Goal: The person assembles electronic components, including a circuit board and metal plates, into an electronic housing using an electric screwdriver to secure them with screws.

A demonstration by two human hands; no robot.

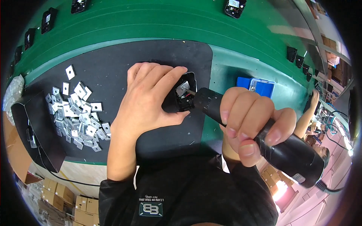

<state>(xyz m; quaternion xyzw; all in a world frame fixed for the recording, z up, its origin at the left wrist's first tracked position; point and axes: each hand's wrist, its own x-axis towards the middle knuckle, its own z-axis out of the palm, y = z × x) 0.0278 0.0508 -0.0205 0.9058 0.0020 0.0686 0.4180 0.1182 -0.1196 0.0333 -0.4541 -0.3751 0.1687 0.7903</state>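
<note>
- left hand (145, 100) is clamped over a small black plastic housing (183, 94), pinning it on the black mat (113, 60)
- right hand (250, 120) is wrapped tight round a black electric screwdriver (286, 150), tip poked into the housing
- heap of little square metal plates (75, 116) sits left of the wrist
- blue parts tray (256, 86) off to the right

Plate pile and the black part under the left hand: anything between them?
Head view: only the left hand and bare black mat separate the plate pile from the black part.
</note>
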